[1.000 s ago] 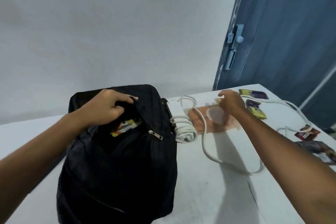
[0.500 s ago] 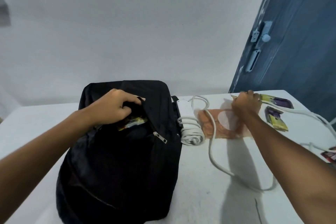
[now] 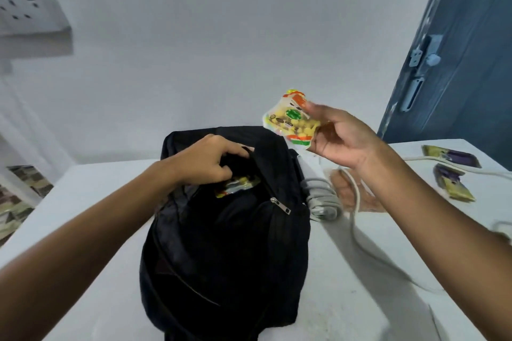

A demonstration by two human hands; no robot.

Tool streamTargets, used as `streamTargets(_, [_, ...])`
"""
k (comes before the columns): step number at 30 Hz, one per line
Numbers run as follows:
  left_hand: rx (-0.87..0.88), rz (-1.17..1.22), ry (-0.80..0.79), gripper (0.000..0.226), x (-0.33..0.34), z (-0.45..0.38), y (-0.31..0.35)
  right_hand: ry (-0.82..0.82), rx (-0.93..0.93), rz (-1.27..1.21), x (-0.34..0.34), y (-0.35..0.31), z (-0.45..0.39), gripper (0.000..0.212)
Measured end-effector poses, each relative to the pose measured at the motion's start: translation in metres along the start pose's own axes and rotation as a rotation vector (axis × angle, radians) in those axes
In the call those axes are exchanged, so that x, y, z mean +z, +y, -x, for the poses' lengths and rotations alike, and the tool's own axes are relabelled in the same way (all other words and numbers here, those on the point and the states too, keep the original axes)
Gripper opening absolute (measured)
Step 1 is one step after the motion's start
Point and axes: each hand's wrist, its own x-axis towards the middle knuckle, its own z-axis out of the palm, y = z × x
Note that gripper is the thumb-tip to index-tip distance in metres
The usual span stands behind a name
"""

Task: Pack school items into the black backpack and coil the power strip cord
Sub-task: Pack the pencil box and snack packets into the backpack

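On the white table [image 3: 97, 230] lies the black backpack [image 3: 221, 252]; the left hand [image 3: 206, 159] grips its opening, the right hand [image 3: 340, 138] pinches a snack packet [image 3: 291, 119] above, seemingly beside the coiled cord [image 3: 322, 199].

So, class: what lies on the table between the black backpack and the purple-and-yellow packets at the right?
In the head view: the coiled power strip cord and a clear orange pouch.

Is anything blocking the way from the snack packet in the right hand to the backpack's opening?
Nothing visible does. The right hand holds the snack packet in the air just right of the black backpack; the left hand grips the edge of the opening, holding it apart. Another packet already lies inside.
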Motion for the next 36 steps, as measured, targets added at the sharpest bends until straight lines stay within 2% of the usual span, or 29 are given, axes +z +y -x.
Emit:
streamTargets(2, [0.013, 0.005, -0.006, 0.049, -0.007, 0.004, 0.003, -0.161, 0.029, 0.196, 0.023, 0.013, 0.008, 0.037])
streamTargets(4, [0.032, 0.006, -0.016, 0.028, -0.017, 0.006, 0.004, -0.313, 0.072, 0.491, 0.046, 0.028, 0.014, 0.032])
streamTargets(5, [0.042, 0.013, -0.049, 0.028, -0.022, 0.007, 0.005, -0.373, 0.069, 0.714, 0.056, 0.036, 0.015, 0.03])
streamTargets(6, [0.053, 0.01, -0.073, 0.039, -0.027, 0.007, 0.005, -0.405, 0.045, 0.972, 0.065, 0.046, 0.014, 0.027])
streamTargets(7, [0.071, -0.011, -0.085, 0.053, -0.033, 0.007, 0.005, -0.391, -0.012, 1.223, 0.072, 0.057, 0.009, 0.022])
streamTargets(9, [0.104, -0.045, -0.069, 0.065, -0.044, 0.008, 0.006, -0.247, -0.239, 1.604, 0.081, 0.082, -0.005, 0.015])
streamTargets(11, [0.139, -0.058, -0.031, 0.067, -0.053, 0.009, 0.007, -0.099, -0.599, 1.872, 0.086, 0.11, -0.019, 0.013])
streamTargets(13, [0.154, -0.082, -0.008, 0.068, -0.058, 0.012, 0.009, -0.097, -0.922, 2.081, 0.089, 0.134, -0.032, 0.015])
streamTargets(14, [0.153, -0.108, -0.009, 0.068, -0.059, 0.013, 0.01, -0.102, -0.962, 2.184, 0.09, 0.141, -0.039, 0.023])
streamTargets(15, [0.157, -0.144, -0.013, 0.067, -0.059, 0.014, 0.01, -0.072, -0.923, 2.276, 0.092, 0.146, -0.046, 0.025])
streamTargets(16, [0.158, -0.175, -0.007, 0.067, -0.058, 0.015, 0.009, -0.066, -0.889, 2.336, 0.098, 0.146, -0.052, 0.019])
streamTargets(18, [0.166, -0.187, 0.014, 0.068, -0.057, 0.018, 0.007, -0.111, -0.832, 2.349, 0.111, 0.141, -0.058, 0.011])
streamTargets(19, [0.165, -0.175, 0.025, 0.069, -0.057, 0.019, 0.006, -0.199, -0.698, 2.37, 0.116, 0.139, -0.06, 0.008])
streamTargets(20, [0.162, -0.165, 0.03, 0.069, -0.055, 0.021, 0.006, -0.258, -0.573, 2.373, 0.119, 0.139, -0.063, 0.012])
streamTargets(22, [0.155, -0.15, 0.029, 0.068, -0.052, 0.022, 0.007, -0.231, -0.314, 2.338, 0.111, 0.147, -0.073, 0.03])
streamTargets(24, [0.149, -0.13, 0.031, 0.067, -0.047, 0.022, 0.007, -0.213, -0.034, 2.309, 0.106, 0.15, -0.071, 0.036])
streamTargets(25, [0.144, -0.114, 0.04, 0.066, -0.044, 0.022, 0.006, -0.219, 0.043, 2.287, 0.105, 0.149, -0.068, 0.039])
streamTargets(26, [0.139, -0.097, 0.051, 0.066, -0.042, 0.021, 0.004, -0.244, 0.045, 2.244, 0.105, 0.145, -0.062, 0.04])
streamTargets(29, [0.128, -0.081, 0.053, 0.062, -0.032, 0.01, -0.002, -0.477, -0.034, 1.867, 0.1, 0.118, -0.033, 0.032])
streamTargets(31, [0.099, -0.091, 0.032, 0.058, -0.024, 0.001, -0.005, -0.609, 0.099, 1.473, 0.087, 0.091, -0.009, 0.036])
streamTargets(32, [0.083, -0.096, 0.017, 0.057, -0.019, -0.005, -0.007, -0.604, 0.165, 1.267, 0.075, 0.075, 0.001, 0.036])
streamTargets(34, [0.055, -0.102, -0.03, 0.06, -0.007, -0.018, -0.011, -0.436, 0.17, 1.003, 0.036, 0.043, 0.015, 0.028])
streamTargets(36, [0.006, -0.119, -0.078, 0.055, 0.006, -0.03, -0.014, -0.053, 0.031, 0.947, -0.016, 0.016, 0.022, 0.021])
